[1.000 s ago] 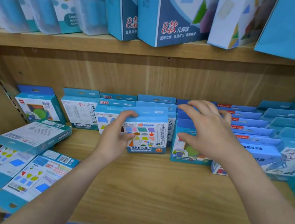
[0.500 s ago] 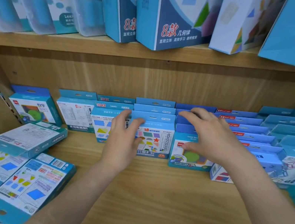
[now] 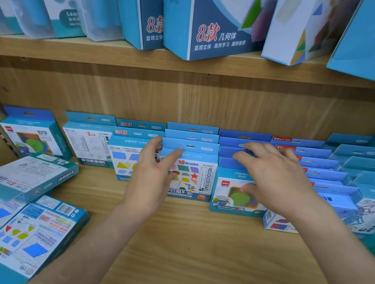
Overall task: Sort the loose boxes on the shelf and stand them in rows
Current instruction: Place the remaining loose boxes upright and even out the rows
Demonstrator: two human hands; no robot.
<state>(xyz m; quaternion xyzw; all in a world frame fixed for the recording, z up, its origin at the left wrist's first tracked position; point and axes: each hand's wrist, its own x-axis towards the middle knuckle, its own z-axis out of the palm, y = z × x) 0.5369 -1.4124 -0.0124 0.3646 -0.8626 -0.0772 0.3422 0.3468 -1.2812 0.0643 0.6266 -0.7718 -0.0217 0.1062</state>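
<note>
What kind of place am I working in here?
Most likely a stationery or school-supply shop: a wooden shelf, small hang-tab boxes stood in rows, barcoded boxes lying loose at left, and bigger geometry kit boxes above.

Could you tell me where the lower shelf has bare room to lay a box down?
Free: the bare wood of the lower shelf, in front of the standing rows, right of the loose boxes, down to the front edge. The left front is crowded: those boxes lie flat and overlap.

Light wood unit: lower shelf board [image 3: 187,253], back panel [image 3: 139,99], upper shelf board [image 3: 121,59].
</note>
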